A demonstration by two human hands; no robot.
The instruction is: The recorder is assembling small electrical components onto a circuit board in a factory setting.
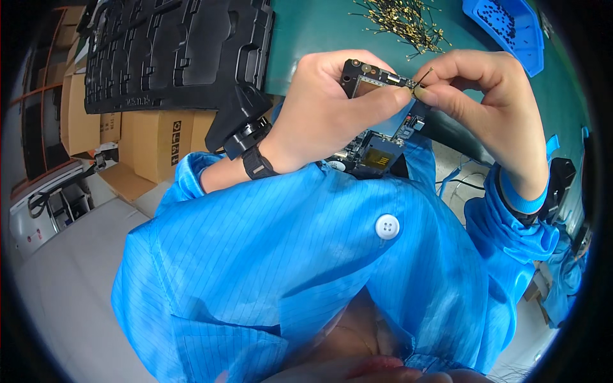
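Observation:
A dark circuit board (377, 157) is tilted in front of my chest, over the table's near edge. My left hand (325, 108) is closed around its left side, with the thumb lying across the face and its tip near the right edge. At that edge, my right hand (495, 96) pinches a short thin dark wire (424, 78) between thumb and forefinger. The wire's lower end is close to the board and the left thumb tip; whether it touches the board cannot be made out. The left fingers behind the board are hidden.
On the green tabletop (303, 29) lies a loose pile of black wires with yellow ends (408, 25). A blue bin (535, 48) with small dark parts stands far right. A black moulded tray (179, 57) sits at left, above cardboard boxes (147, 143).

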